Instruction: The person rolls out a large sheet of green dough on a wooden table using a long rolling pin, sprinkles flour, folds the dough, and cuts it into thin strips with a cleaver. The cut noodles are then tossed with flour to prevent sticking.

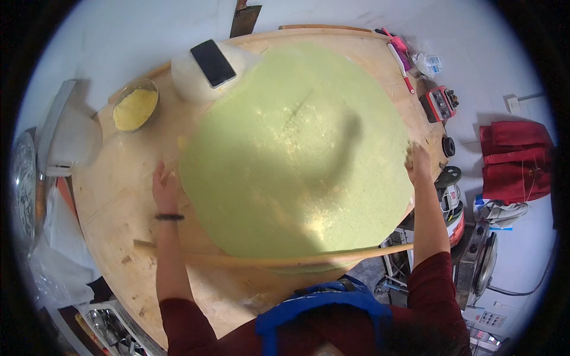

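Note:
A large, thin sheet of pale green dough (262, 178) covers much of the wooden board (107, 196), with patches of yellow flour (318, 224) dusted over it. My left hand (165, 187) hovers or rests just off the sheet's left edge, fingers loosely apart, nothing visible in it. At the right edge of the sheet, my right hand (417, 162) has its fingers curled; blur hides whether anything is in them. A long wooden rolling pin (289, 260) lies across the near edge of the dough, passing under my left forearm. Some dough hangs below the pin.
A glass bowl of yellow flour (136, 107) stands at the back left. Beside it a phone (213, 63) lies on a whitish container (187, 84). A red-handled knife (401, 66) and a red appliance (440, 103) are at right. A cleaver (246, 20) is behind the board.

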A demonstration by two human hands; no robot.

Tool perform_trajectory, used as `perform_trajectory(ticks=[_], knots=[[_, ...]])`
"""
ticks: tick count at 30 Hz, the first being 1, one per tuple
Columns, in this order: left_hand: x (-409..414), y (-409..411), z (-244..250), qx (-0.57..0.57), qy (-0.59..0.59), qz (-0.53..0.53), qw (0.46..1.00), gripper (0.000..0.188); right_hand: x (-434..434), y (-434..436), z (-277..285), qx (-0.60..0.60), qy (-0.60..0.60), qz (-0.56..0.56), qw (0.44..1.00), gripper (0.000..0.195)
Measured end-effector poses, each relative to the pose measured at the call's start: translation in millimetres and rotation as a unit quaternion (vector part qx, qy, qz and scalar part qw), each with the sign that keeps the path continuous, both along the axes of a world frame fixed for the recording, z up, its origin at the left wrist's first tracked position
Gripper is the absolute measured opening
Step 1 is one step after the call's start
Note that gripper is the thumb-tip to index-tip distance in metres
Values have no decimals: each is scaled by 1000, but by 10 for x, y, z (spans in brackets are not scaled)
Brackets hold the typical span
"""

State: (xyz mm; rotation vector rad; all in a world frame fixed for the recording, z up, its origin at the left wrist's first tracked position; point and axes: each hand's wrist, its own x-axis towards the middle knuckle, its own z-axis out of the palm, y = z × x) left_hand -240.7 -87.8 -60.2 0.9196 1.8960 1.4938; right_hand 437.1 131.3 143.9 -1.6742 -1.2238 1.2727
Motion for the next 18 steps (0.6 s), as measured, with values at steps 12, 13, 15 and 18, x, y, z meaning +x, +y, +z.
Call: perform_trajectory(ticks=[12,13,15,18], knots=[[2820,-1857,900,-127,385,-218,888,42,-305,80,300,72,-205,151,964,22],[2989,-1813,911,-129,377,-238,886,43,-100,-50,-18,130,-225,283,923,21],[3226,-1835,863,-156,361,-263,881,44,-264,-392,-505,121,-184,472,854,20],[3381,-2005,624,-149,370,-291,869,47,-1530,-1174,-27,-166,-102,426,884,20]])
